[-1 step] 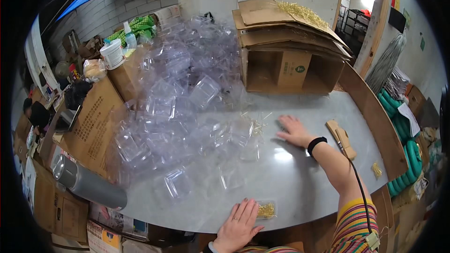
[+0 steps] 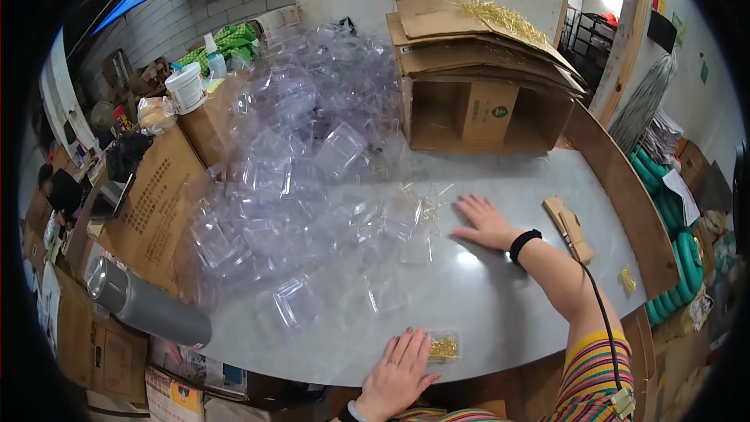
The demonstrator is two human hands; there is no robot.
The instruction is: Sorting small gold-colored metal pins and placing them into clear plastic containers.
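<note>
My left hand [image 2: 398, 371] lies flat at the near edge of the grey table [image 2: 500, 312], fingers apart, holding nothing. Just right of its fingertips sits a small clear plastic box [image 2: 443, 346] with golden strands inside. My right hand [image 2: 484, 221] rests palm down farther out on the table, fingers spread, with a black band [image 2: 523, 244] on the wrist. It holds nothing. A few loose golden strands [image 2: 428, 205] lie just left of its fingers, among empty clear boxes.
A big heap of clear plastic clamshell boxes [image 2: 297, 156] covers the table's left and back. An open cardboard box [image 2: 484, 113] under flattened cardboard stands at the back. A tan wooden tool [image 2: 570, 230] lies to the right, a grey cylinder [image 2: 144, 305] at the near left.
</note>
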